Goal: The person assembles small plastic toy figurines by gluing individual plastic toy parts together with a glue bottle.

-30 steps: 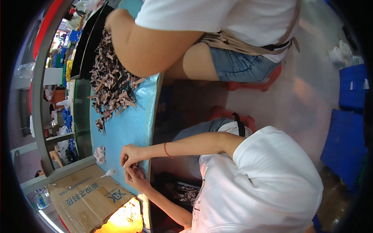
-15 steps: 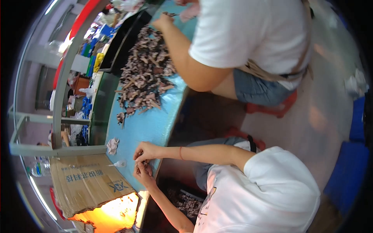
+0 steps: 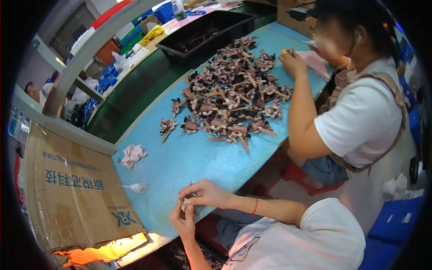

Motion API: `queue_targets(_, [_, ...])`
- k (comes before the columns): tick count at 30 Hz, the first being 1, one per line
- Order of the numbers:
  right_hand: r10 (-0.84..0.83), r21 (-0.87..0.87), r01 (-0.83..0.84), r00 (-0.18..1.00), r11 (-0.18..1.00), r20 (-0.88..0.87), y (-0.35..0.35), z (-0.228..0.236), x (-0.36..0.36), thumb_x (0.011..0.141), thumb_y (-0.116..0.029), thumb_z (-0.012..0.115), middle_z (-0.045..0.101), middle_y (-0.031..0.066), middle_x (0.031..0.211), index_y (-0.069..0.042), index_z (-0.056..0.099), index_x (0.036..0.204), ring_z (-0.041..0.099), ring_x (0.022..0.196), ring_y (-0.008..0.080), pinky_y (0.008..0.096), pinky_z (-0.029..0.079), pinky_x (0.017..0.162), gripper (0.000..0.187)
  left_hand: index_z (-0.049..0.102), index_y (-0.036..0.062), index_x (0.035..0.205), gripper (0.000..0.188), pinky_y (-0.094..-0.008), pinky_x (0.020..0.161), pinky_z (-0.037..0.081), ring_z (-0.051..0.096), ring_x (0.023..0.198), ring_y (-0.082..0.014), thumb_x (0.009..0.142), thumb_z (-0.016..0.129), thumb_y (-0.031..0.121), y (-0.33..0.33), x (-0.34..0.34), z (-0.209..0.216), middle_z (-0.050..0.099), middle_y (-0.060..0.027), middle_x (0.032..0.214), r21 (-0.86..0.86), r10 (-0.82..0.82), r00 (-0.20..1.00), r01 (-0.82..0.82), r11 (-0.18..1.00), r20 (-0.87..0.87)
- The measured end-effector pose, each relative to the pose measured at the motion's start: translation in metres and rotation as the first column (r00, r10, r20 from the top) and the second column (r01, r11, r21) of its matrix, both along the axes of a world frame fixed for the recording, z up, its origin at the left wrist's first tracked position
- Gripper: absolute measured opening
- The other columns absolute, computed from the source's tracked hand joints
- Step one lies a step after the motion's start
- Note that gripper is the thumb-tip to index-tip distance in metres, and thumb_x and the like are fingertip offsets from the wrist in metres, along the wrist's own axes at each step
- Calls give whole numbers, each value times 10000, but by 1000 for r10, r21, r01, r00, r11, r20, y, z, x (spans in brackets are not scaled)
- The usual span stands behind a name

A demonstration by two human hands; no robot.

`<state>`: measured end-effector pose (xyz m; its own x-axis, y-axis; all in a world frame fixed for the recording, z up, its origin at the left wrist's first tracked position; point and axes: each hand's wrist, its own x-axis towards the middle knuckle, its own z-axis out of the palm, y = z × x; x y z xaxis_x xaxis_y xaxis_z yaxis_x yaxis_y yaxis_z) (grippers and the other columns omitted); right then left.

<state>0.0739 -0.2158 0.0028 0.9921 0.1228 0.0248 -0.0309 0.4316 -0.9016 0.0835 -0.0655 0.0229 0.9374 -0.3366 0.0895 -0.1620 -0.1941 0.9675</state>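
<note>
Both hands were pinching a tiny pale part (image 3: 184,204) at the blue table (image 3: 198,162) edge: left hand (image 3: 183,221) below, right hand (image 3: 202,193) above. Too small to tell which way it pointed

A blue table (image 3: 202,157) carries a heap of small figures (image 3: 234,99).

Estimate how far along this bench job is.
Done: possibly the few dark pieces in the black tray; I can't tell if they are finished. In hand: left hand and right hand pinch one small pale piece. Left: a big pile of brown-and-pink parts on the blue table. Likely early.
</note>
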Motion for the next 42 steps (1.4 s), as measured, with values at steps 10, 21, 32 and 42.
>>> queue_targets(10, [37, 42, -35, 998, 999, -55, -12, 10, 11, 757, -42, 640, 548, 155, 1121, -2, 622, 1017, 521, 1031, 178, 281, 475, 813, 264, 500, -63, 1166, 460, -177, 495, 312, 417, 600, -45, 819, 617, 216, -8, 7, -2, 547, -14, 803, 28, 50, 997, -49, 998, -55])
queue_targets(21, [51, 76, -42, 991, 996, -127, -17, 14, 10, 750, -14, 631, 527, 148, 1148, 8, 616, 1018, 525, 983, 144, 250, 464, 771, 269, 514, -87, 1135, 435, -200, 568, 392, 489, 683, -81, 818, 617, 193, -20, 8, 8, 578, -48, 850, -14, 90, 994, -91, 996, -57])
queue_targets(32, [54, -493, 55, 977, 868, 204, -16, 64, 3, 821, -174, 599, 547, 165, 1121, 27, 547, 1120, 576, 864, 149, 239, 476, 700, 364, 490, -57, 1164, 519, -198, 506, 396, 534, 695, -127, 810, 620, 299, -5, 5, 23, 593, -107, 932, -541, -170, 893, -94, 836, -418])
queue_targets(42, [-59, -622, 280, 935, 731, 351, -30, 87, -2, 689, -287, 697, 611, 148, 1022, 2, 458, 1223, 591, 752, 169, 236, 462, 553, 652, 429, 19, 1202, 513, -206, 335, 339, 455, 542, -169, 920, 327, 434, -9, 6, 44, 551, -155, 1010, -808, -746, 379, -470, 354, -548])
